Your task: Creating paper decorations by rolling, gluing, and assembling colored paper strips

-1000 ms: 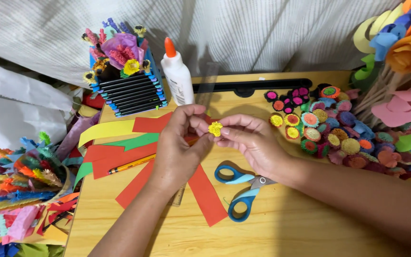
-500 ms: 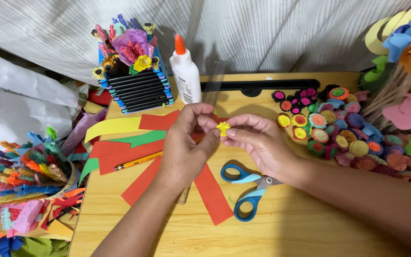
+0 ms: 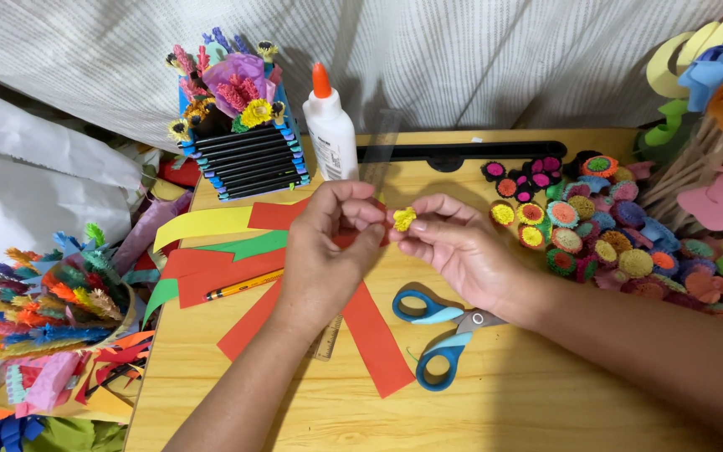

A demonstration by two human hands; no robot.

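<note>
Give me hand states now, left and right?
Left hand: closed, fingertips pinching a red paper strip next to the yellow paper flower.
Right hand: closed, pinching the yellow paper flower.

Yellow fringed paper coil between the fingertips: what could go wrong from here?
1. The yellow coil is pinched only at the fingertips of the left hand and right hand; a slip could let it unroll or drop among the finished paper flowers.
2. The glue bottle stands upright just behind the hands; a reach forward might tip it.
3. The scissors lie under the right wrist, which could catch on them.
</note>
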